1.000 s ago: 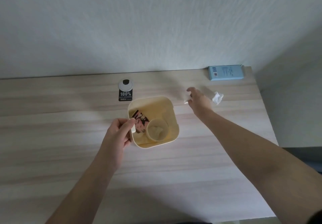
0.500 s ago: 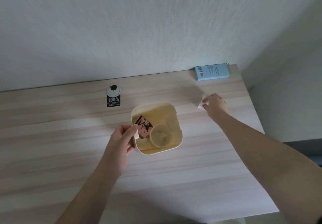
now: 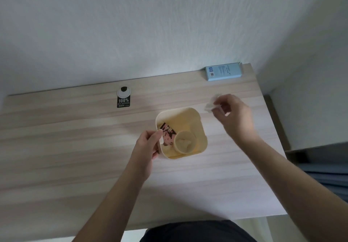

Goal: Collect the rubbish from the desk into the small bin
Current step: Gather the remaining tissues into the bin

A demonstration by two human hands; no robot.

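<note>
A small cream bin (image 3: 195, 121) stands in the middle of the wooden desk (image 3: 75, 157). Inside it lie a pink and black wrapper (image 3: 168, 133) and a paper cup (image 3: 185, 141) with crumpled paper in it. My left hand (image 3: 148, 143) grips the bin's left rim. My right hand (image 3: 233, 117) hovers just right of the bin and a little beyond it, fingers pinched on white crumpled paper (image 3: 211, 104), which is blurred.
A black and white "100%" tag (image 3: 123, 98) lies near the desk's back edge, left of the bin. A light blue box (image 3: 223, 71) rests at the back right corner against the wall. The desk's right edge runs close to my right arm.
My right hand closed on the white paper scraps at the right of the desk, lifted them and moved back toward the bin. My left hand stayed on the bin's rim.
</note>
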